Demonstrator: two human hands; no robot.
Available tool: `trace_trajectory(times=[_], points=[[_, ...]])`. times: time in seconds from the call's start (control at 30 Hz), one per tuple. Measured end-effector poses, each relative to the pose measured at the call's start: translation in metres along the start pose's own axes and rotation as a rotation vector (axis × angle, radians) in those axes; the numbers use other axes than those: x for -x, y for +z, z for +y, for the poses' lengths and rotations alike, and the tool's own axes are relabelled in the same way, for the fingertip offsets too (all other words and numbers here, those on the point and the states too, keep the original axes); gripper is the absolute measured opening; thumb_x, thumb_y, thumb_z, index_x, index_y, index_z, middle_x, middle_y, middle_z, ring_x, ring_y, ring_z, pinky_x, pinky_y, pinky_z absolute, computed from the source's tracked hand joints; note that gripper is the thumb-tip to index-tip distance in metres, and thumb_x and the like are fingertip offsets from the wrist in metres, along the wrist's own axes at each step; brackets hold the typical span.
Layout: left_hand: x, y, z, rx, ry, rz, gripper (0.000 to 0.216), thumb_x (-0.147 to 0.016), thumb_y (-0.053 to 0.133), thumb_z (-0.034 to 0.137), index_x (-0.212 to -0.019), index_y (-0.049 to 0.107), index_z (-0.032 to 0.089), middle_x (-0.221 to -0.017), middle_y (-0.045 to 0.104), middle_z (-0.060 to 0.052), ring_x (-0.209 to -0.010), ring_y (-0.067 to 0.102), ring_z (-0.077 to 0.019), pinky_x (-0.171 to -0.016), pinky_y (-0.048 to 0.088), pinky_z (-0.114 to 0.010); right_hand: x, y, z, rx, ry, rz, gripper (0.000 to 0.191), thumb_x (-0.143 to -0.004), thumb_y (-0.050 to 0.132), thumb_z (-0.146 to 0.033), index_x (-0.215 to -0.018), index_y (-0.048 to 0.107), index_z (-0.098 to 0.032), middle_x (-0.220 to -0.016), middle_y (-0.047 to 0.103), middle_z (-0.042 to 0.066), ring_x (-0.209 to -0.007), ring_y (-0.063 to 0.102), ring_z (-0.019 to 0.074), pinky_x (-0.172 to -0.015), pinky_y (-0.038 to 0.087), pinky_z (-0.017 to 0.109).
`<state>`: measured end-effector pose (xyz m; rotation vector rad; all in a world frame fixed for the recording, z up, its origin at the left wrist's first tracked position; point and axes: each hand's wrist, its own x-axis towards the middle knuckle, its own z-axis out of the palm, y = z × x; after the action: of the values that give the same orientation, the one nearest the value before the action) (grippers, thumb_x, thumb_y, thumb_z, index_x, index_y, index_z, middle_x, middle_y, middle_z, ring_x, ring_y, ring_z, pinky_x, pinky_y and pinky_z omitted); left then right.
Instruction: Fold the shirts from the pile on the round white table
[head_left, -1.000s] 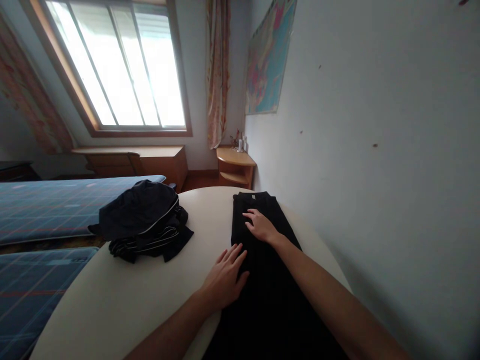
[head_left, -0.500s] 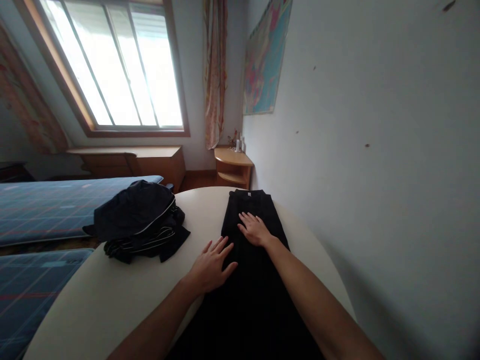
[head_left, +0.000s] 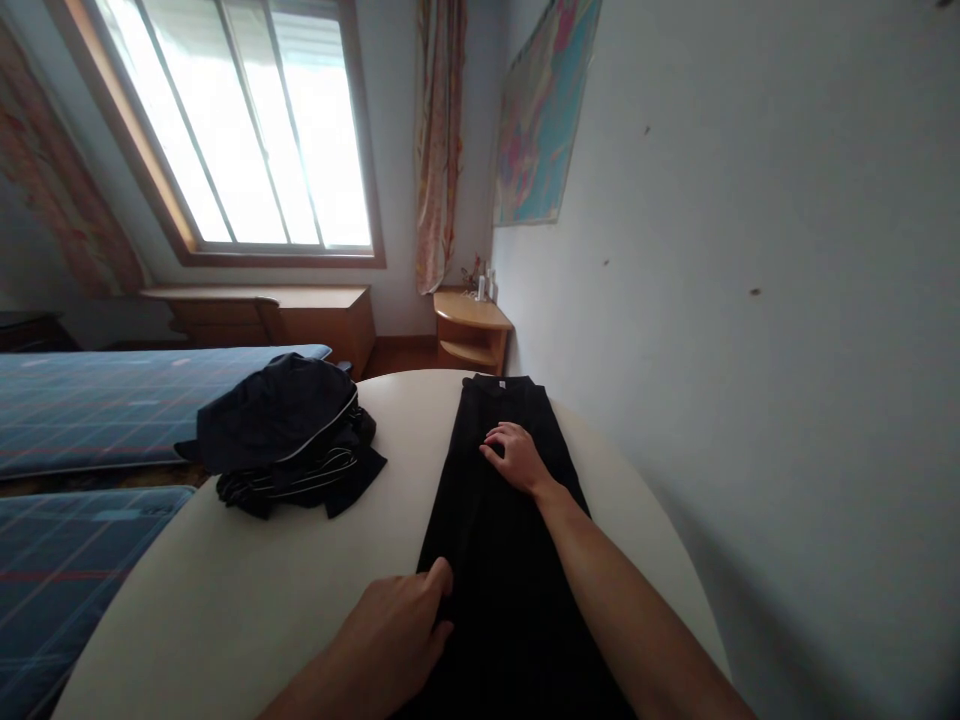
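A pair of black trousers [head_left: 510, 560] lies lengthwise on a round pale table [head_left: 300, 590], its waistband with a small white label at the far end. My left hand [head_left: 397, 625] is closed at the near left edge of the trousers, fingers curled onto the cloth. Further up, my right hand [head_left: 516, 457] rests on the upper part of the trousers, fingers loosely bent and apart from the thumb. To the left sits a heap of dark clothes [head_left: 277, 420] with white piping.
Blue plaid mattresses [head_left: 150, 400] lie beyond the table's left edge. A white wall [head_left: 750, 420] runs close along the right side. At the back are a wooden corner shelf [head_left: 472, 312], a long desk [head_left: 330, 297] and a window [head_left: 262, 130].
My left hand has moved toward me along the left edge and closed from spread fingers onto the cloth. My right hand stays on the trousers, its fingers more bent.
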<state>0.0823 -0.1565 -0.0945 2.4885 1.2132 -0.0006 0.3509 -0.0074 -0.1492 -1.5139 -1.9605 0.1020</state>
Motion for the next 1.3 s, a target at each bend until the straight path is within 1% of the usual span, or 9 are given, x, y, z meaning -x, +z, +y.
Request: trace_trajectory(times=[0.07,0.13,0.3,0.5,0.67,0.83,1.07,1.2,1.3], points=[[0.003,0.002,0.003,0.076,0.065,0.013,0.065,-0.082,0.053,0.012,-0.144,0.039,0.022,-0.094,0.074,-0.006,-0.081,0.071,-0.0232,-0.071,0.05,-0.03,0.0,0.0,-0.004,-0.045,0.038,0.01,0.021,-0.09,0.062,-0.038,-0.088,0.072,-0.02,-0.104,0.072,0.009,-0.124,0.053,0.0258,-0.109,0.033,0.044],[0.005,0.004,0.007,0.193,0.161,0.05,0.073,-0.082,0.054,0.012,-0.15,0.032,0.028,-0.103,0.074,-0.004,-0.086,0.07,-0.0205,-0.075,0.05,-0.028,0.0,0.0,-0.006,-0.115,0.075,0.018,0.021,-0.09,0.062,-0.039,-0.084,0.07,-0.02,-0.098,0.073,0.008,-0.119,0.057,0.0254,-0.109,0.033,0.044],[0.005,0.005,0.02,0.384,0.273,-0.089,0.046,-0.078,0.065,0.014,-0.122,0.065,0.029,-0.108,0.072,-0.002,-0.091,0.069,-0.0178,-0.081,0.052,-0.025,0.001,-0.004,-0.005,-0.297,0.203,0.03,0.021,-0.088,0.061,-0.039,-0.089,0.068,-0.019,-0.085,0.074,0.005,-0.092,0.069,0.0222,-0.104,0.039,0.043],[0.004,-0.001,0.023,0.494,0.395,-0.312,0.042,-0.092,0.043,0.009,-0.121,0.067,0.028,-0.098,0.076,0.001,-0.078,0.07,-0.0114,-0.067,0.053,-0.019,0.002,-0.007,-0.001,-0.326,0.205,-0.015,0.024,-0.091,0.053,-0.03,-0.104,0.072,-0.021,-0.09,0.075,0.002,-0.088,0.07,0.0196,-0.1,0.045,0.041],[0.001,0.009,0.019,0.226,0.579,-0.057,0.042,-0.081,0.058,0.001,-0.106,0.072,0.031,-0.128,0.064,0.002,-0.1,0.067,-0.0159,-0.084,0.054,-0.025,0.001,-0.008,0.0,-0.247,0.129,-0.043,0.034,-0.085,0.05,-0.013,-0.107,0.073,-0.025,-0.11,0.074,0.002,-0.108,0.066,0.0204,-0.11,0.037,0.044],[-0.001,0.016,0.016,0.024,0.705,-0.021,0.029,-0.083,0.068,0.008,-0.102,0.069,0.03,-0.121,0.068,0.005,-0.1,0.065,-0.0167,-0.076,0.052,-0.024,0.004,-0.01,0.001,-0.251,0.12,-0.103,0.044,-0.076,0.059,-0.01,-0.115,0.07,-0.027,-0.114,0.073,0.001,-0.108,0.067,0.0212,-0.116,0.026,0.052],[-0.006,0.018,0.013,-0.048,0.765,0.037,0.01,-0.091,0.067,0.019,-0.096,0.063,0.025,-0.103,0.071,0.006,-0.09,0.064,-0.0124,-0.066,0.044,-0.023,0.003,-0.008,0.004,-0.329,0.086,-0.021,0.03,-0.085,0.054,-0.016,-0.105,0.075,-0.026,-0.103,0.076,0.002,-0.099,0.069,0.0196,-0.101,0.046,0.039],[-0.005,0.018,0.018,0.008,0.813,0.107,0.007,-0.097,0.057,0.017,-0.1,0.058,0.024,-0.109,0.071,0.005,-0.096,0.062,-0.012,-0.078,0.045,-0.023,0.004,-0.01,0.009,-0.227,0.066,0.069,0.03,-0.087,0.053,-0.016,-0.102,0.077,-0.027,-0.106,0.075,0.002,-0.106,0.065,0.0206,-0.102,0.045,0.038],[-0.006,0.026,0.02,0.012,0.809,0.154,0.011,-0.098,0.057,0.021,-0.108,0.059,0.026,-0.113,0.071,0.004,-0.103,0.06,-0.0131,-0.088,0.044,-0.025,0.004,-0.012,0.014,-0.172,0.105,0.031,0.033,-0.085,0.051,-0.011,-0.099,0.077,-0.026,-0.104,0.075,0.002,-0.106,0.065,0.0201,-0.103,0.044,0.038]])
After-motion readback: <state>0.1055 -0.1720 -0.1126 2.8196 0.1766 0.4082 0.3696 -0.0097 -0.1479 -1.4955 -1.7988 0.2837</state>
